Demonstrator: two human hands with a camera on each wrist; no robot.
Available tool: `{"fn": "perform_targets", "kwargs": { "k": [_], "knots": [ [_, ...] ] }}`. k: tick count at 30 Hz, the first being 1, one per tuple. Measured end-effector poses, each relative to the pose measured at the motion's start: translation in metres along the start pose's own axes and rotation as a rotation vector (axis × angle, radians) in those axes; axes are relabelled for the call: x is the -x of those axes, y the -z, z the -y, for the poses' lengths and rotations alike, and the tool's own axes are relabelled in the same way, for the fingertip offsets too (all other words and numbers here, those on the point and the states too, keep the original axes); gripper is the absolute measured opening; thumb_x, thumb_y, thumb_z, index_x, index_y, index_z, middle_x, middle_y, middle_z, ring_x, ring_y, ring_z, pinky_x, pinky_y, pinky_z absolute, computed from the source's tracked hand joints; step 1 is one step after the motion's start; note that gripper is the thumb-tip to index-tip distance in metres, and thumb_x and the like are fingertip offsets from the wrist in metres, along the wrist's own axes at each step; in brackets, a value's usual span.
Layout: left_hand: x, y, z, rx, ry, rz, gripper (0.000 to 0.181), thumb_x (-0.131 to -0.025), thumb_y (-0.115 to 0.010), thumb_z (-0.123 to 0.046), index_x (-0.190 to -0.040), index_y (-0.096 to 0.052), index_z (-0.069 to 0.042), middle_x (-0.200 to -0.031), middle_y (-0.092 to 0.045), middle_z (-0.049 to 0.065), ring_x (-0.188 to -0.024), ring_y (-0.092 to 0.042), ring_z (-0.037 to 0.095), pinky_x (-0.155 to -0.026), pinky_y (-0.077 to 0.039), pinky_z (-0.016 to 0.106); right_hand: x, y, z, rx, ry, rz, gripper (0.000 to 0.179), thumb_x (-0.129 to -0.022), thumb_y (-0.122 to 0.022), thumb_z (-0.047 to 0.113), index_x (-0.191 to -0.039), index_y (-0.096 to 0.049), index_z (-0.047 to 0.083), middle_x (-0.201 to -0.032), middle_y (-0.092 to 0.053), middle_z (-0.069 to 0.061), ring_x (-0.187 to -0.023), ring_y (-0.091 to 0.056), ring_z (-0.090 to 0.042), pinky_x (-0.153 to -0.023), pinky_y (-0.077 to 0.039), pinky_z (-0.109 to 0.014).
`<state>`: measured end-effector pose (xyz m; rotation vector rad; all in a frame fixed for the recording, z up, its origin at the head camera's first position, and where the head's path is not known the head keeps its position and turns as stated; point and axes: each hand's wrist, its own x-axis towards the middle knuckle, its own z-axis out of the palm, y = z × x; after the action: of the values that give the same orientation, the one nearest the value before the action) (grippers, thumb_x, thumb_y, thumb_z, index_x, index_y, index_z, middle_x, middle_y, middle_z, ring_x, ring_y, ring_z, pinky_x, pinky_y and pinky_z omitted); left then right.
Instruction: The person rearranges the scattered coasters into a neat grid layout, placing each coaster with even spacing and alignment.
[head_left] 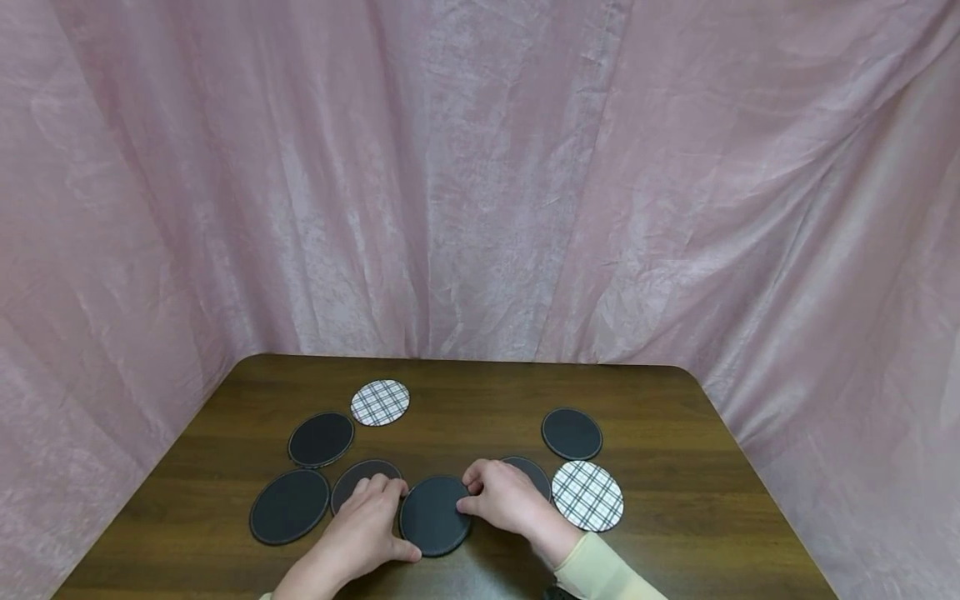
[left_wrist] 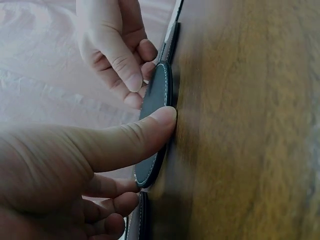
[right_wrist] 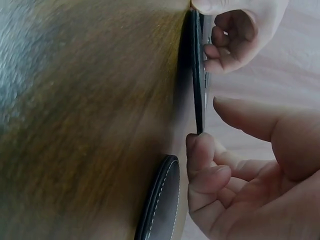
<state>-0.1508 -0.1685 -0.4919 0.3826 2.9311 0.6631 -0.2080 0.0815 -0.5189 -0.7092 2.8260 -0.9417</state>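
At the near edge of the table (head_left: pixel 675 467), a black round coaster (head_left: pixel 433 514) lies flat between both hands. The left hand (head_left: pixel 365 525) pinches its rim with thumb and curled fingers; the right hand (head_left: pixel 504 497) grips the opposite rim. It looks thin, light, fairly stiff and stitched at the edge, so the rim seems the best hold.

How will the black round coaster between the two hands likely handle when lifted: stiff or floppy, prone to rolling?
The black coaster probably stays stiff: in the wrist views its thin stitched edge looks straight. It seems light, since the left hand and right hand work it with fingertips only. Lying flat on the table, it likely slides rather than rolls.
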Motion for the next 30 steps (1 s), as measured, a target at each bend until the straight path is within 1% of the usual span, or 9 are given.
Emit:
{"fn": "perform_targets", "kwargs": {
  "k": [2, 5, 7, 9, 12, 16, 21, 24, 30],
  "knots": [
    [0.0, 0.0, 0.0, 0.004, 0.004, -0.005, 0.085, -0.064, -0.109, -0.042, -0.129, -0.068, -0.005, -0.117, -0.064, 0.008, -0.103, -0.054, 0.029, -0.094, -0.052, 0.055, 0.0, 0.002, 0.001, -0.035, -0.003, -0.01, 0.024, -0.095, -0.088, 0.03, -0.108, -0.074, 0.015, -0.093, -0.073, 0.008, -0.085, -0.067, -0.01, -0.08, -0.054, -0.039],
    [-0.001, 0.0, -0.001, 0.01, 0.008, -0.019, 0.084, -0.065, -0.109, -0.042, -0.128, -0.068, -0.005, -0.113, -0.064, 0.006, -0.101, -0.055, 0.028, -0.093, -0.052, 0.054, 0.005, 0.012, 0.013, -0.169, -0.063, 0.012, 0.025, -0.096, -0.087, 0.023, -0.114, -0.072, 0.014, -0.093, -0.074, 0.006, -0.079, -0.07, -0.011, -0.079, -0.055, -0.039],
    [-0.001, 0.0, -0.001, 0.016, 0.012, -0.028, 0.084, -0.065, -0.109, -0.042, -0.128, -0.067, -0.005, -0.112, -0.065, 0.005, -0.101, -0.056, 0.027, -0.093, -0.052, 0.054, 0.01, 0.025, 0.029, -0.278, -0.118, 0.032, 0.027, -0.096, -0.087, 0.015, -0.116, -0.07, 0.01, -0.09, -0.073, 0.004, -0.073, -0.07, -0.013, -0.075, -0.056, -0.039],
    [-0.002, 0.0, -0.002, 0.021, 0.014, -0.036, 0.084, -0.066, -0.108, -0.042, -0.129, -0.067, -0.005, -0.111, -0.065, 0.004, -0.101, -0.056, 0.026, -0.093, -0.052, 0.053, 0.012, 0.027, 0.032, -0.361, -0.129, 0.04, 0.026, -0.099, -0.084, 0.01, -0.12, -0.069, 0.008, -0.086, -0.073, 0.002, -0.065, -0.069, -0.015, -0.066, -0.055, -0.036],
    [-0.002, 0.0, -0.002, 0.03, 0.013, -0.047, 0.082, -0.068, -0.107, -0.041, -0.131, -0.067, -0.006, -0.111, -0.065, 0.002, -0.1, -0.056, 0.025, -0.09, -0.052, 0.051, 0.014, 0.029, 0.033, -0.435, -0.139, 0.049, 0.024, -0.102, -0.079, 0.007, -0.123, -0.068, 0.005, -0.081, -0.073, 0.0, -0.062, -0.067, -0.017, -0.057, -0.054, -0.031],
    [-0.002, 0.0, -0.001, 0.047, 0.005, -0.071, 0.074, -0.074, -0.105, -0.038, -0.13, -0.067, -0.007, -0.108, -0.065, 0.0, -0.098, -0.055, 0.022, -0.085, -0.052, 0.048, 0.014, 0.029, 0.031, -0.48, -0.151, 0.047, 0.021, -0.104, -0.076, 0.006, -0.123, -0.067, 0.004, -0.079, -0.073, -0.001, -0.062, -0.068, -0.017, -0.058, -0.056, -0.03],
    [-0.001, 0.002, -0.003, 0.064, 0.002, -0.106, 0.062, -0.083, -0.099, -0.036, -0.129, -0.069, -0.008, -0.101, -0.064, -0.004, -0.096, -0.057, 0.019, -0.084, -0.051, 0.045, 0.016, 0.031, 0.029, -0.529, -0.145, 0.03, 0.019, -0.104, -0.075, 0.004, -0.121, -0.065, 0.003, -0.078, -0.073, -0.004, -0.062, -0.068, -0.019, -0.062, -0.061, -0.04],
    [-0.002, 0.002, -0.003, 0.087, 0.008, -0.117, 0.055, -0.087, -0.096, -0.035, -0.128, -0.069, -0.009, -0.096, -0.061, -0.007, -0.092, -0.055, 0.017, -0.079, -0.048, 0.042, 0.017, 0.033, 0.028, -0.575, -0.146, 0.029, 0.02, -0.104, -0.075, 0.003, -0.122, -0.065, 0.002, -0.079, -0.073, -0.006, -0.063, -0.068, -0.02, -0.063, -0.062, -0.044],
    [-0.006, 0.003, -0.005, 0.126, 0.002, -0.135, 0.05, -0.092, -0.093, -0.033, -0.129, -0.068, -0.011, -0.09, -0.056, -0.01, -0.083, -0.05, 0.014, -0.071, -0.043, 0.035, 0.017, 0.038, 0.025, -0.594, -0.147, 0.02, 0.022, -0.104, -0.075, 0.003, -0.123, -0.065, 0.001, -0.08, -0.073, -0.006, -0.063, -0.068, -0.019, -0.064, -0.062, -0.041]
  ]
}}
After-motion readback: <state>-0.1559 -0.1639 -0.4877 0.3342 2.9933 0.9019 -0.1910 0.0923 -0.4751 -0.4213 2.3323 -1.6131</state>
